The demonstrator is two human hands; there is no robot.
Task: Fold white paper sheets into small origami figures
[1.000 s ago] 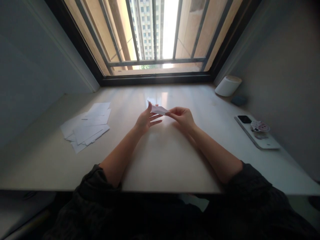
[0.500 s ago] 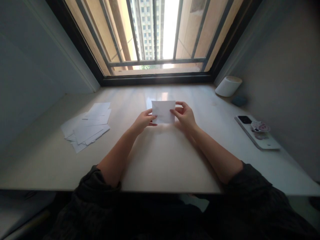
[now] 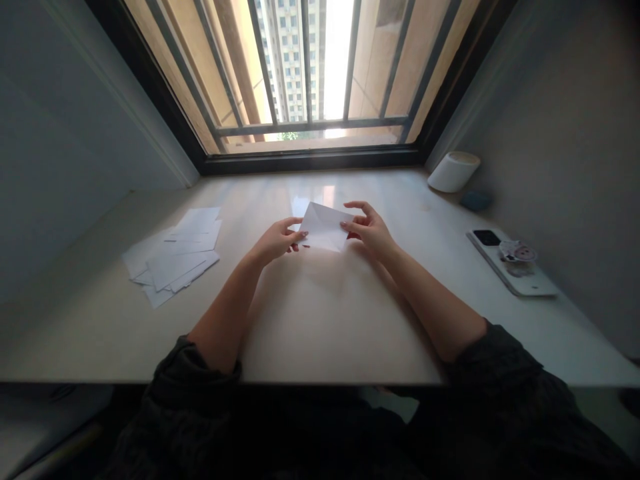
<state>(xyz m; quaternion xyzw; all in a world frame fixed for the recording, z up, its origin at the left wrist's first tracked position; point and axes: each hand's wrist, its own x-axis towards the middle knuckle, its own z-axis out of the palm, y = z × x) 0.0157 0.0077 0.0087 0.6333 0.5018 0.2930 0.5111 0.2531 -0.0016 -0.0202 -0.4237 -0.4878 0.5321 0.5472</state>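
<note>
Between my two hands a small white sheet of paper (image 3: 326, 229) is held up above the table, tilted with its left top corner raised; faint crease lines show on it. My left hand (image 3: 278, 240) pinches its left edge, thumb in front and fingers partly hidden behind. At the right edge, my right hand (image 3: 369, 227) grips the paper between thumb and fingers, the index finger stretched out above it. To the left, a loose pile of white papers (image 3: 177, 257) lies spread on the white table (image 3: 320, 320).
A phone (image 3: 510, 263) with a round sticker-like grip lies at the right. Behind it stand a white cylindrical object (image 3: 454, 172) and a small dark bluish item (image 3: 475, 200) by the wall. A barred window (image 3: 310, 160) closes off the far side.
The paper has turned clockwise from nearly level to tilted, its right side lower. My left hand has shifted slightly left; my right hand has stayed close to its place.
</note>
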